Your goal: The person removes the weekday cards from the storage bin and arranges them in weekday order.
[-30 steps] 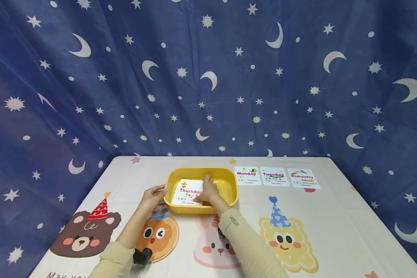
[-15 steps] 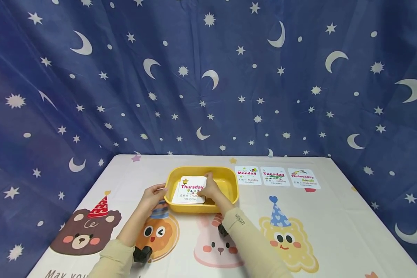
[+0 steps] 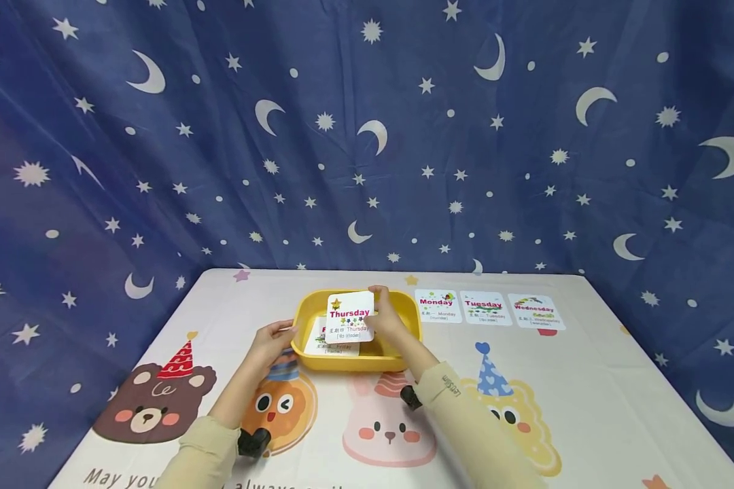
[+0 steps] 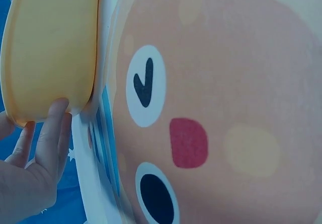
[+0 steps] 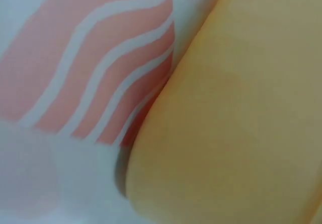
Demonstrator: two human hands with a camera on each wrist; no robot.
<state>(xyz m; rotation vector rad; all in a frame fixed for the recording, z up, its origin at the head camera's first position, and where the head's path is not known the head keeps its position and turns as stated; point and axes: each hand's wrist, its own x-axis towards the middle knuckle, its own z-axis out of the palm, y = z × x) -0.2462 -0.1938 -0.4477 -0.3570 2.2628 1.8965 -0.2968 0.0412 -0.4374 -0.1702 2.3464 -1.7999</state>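
Observation:
My right hand (image 3: 390,322) pinches the right edge of a white card printed "Thursday" (image 3: 350,314). It holds that card tilted up inside a yellow plastic tray (image 3: 342,364). Partly covered below it, a card printed with Friday (image 3: 333,349) lies in the tray. At the tray's left end, my left hand (image 3: 270,346) touches the rim. The left wrist view shows the straight fingers of the left hand (image 4: 37,158) against the outer wall of the yellow tray (image 4: 55,43). In the right wrist view only the tray's side (image 5: 226,123) shows, without the hand.
Right of the tray, the Monday card (image 3: 438,306), Tuesday card (image 3: 486,309) and Wednesday card (image 3: 536,312) lie in a row. They rest on a white tablecloth (image 3: 612,380) with cartoon prints. A blue curtain (image 3: 367,170) with moons and stars hangs behind.
My right hand has lifted the Thursday card up and to the right from the tray's floor, uncovering part of the Friday card. The left hand has stayed at the tray's left end.

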